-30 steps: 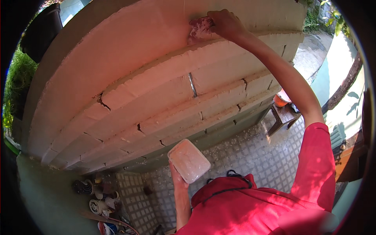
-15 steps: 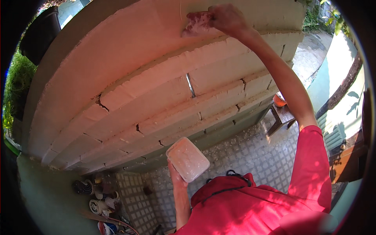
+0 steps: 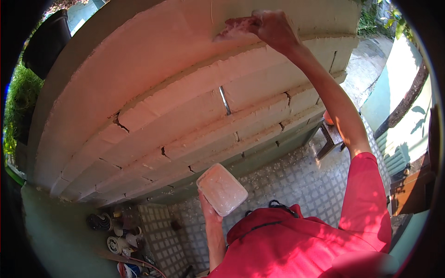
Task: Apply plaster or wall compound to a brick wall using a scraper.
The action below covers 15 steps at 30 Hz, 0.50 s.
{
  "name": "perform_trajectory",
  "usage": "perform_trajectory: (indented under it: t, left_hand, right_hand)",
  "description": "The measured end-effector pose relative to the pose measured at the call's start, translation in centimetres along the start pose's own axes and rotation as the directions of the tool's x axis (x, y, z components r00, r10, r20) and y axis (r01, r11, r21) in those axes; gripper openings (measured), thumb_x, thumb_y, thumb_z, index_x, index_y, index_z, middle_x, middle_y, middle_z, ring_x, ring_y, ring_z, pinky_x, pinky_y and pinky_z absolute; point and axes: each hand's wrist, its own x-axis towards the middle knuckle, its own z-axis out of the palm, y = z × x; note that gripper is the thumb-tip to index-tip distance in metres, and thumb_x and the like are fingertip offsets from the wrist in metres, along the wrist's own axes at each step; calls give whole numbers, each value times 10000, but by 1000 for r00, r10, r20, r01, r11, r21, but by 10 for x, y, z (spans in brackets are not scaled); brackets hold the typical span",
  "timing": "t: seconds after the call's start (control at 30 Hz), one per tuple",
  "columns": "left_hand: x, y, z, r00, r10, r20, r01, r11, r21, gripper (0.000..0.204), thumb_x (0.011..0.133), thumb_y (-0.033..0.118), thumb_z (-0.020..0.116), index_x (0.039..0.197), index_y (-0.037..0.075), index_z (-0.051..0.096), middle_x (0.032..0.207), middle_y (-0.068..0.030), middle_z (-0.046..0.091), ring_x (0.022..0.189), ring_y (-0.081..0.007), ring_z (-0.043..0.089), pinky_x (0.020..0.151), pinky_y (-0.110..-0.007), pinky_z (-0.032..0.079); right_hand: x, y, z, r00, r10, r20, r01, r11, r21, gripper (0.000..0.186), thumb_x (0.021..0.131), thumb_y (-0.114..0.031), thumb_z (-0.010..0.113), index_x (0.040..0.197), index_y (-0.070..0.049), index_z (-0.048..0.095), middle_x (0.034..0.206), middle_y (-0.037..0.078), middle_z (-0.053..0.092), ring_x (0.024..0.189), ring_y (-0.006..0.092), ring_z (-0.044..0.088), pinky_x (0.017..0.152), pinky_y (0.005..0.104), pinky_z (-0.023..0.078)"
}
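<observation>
My left hand grips a white rectangular plastic tub from its left side, with pale paste smeared inside it. High up, my right hand is closed on a reddish, flat scraper coated with white paste. The scraper's blade lies at the upper part of the block wall, whose surface there is smooth and pale. Exactly how its edge meets the wall is too small to tell.
Lower on the wall, block courses show cracks and an open slot. A wooden stool with an orange bowl stands at the right. Cans and containers crowd the lower left. White bits dot the tiled floor.
My right hand has moved slightly to the right and tilted, so the scraper shows narrower. My right elbow has come a little inward. The tub in my left hand has hardly moved.
</observation>
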Motion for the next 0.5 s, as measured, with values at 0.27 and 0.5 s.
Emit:
perform_trajectory:
  t: [0.27,0.5]
  left_hand:
    - [-3,5,5,1000,-2,17,2,1000,-10,556,996,520,363,1403,150,445,1336,-45,544,1188,-257,560,980,-439,502]
    - [-7,8,6,999,41,-9,-41,999,-4,539,995,503,379,1391,147,459,1312,-46,559,1179,-250,565,971,-429,509]
  right_hand:
    - [1,9,22,1000,-20,-15,17,987,-158,188,832,-226,668,845,-40,654,702,190,621,639,351,627,575,413,506]
    - [-1,16,7,984,-111,140,111,994,8,179,827,-223,681,824,-49,640,683,178,618,641,338,632,562,395,503]
